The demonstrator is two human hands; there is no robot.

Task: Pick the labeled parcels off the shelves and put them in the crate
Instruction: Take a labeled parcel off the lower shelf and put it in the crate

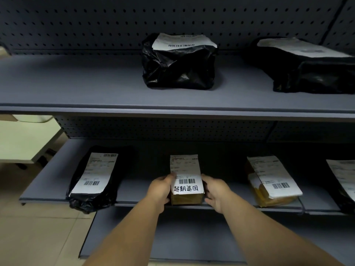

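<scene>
A small brown box parcel [185,177] with a white shipping label and black handwritten characters sits at the front edge of the middle shelf [134,189]. My left hand [161,189] grips its left side and my right hand [216,192] grips its right side. Two parcels wrapped in black plastic stand on the upper shelf [76,83], one in the middle [178,64] and one at the right [307,68]. On the middle shelf lie a black bag parcel [94,179] at the left and a yellow taped parcel [272,181] at the right. No crate is in view.
Another labeled parcel [343,179] is cut off at the right edge. A lower shelf [172,237] juts out beneath my arms. Pegboard backing [96,22] closes off the shelves. A pale cabinet [25,141] stands on the tiled floor at the left.
</scene>
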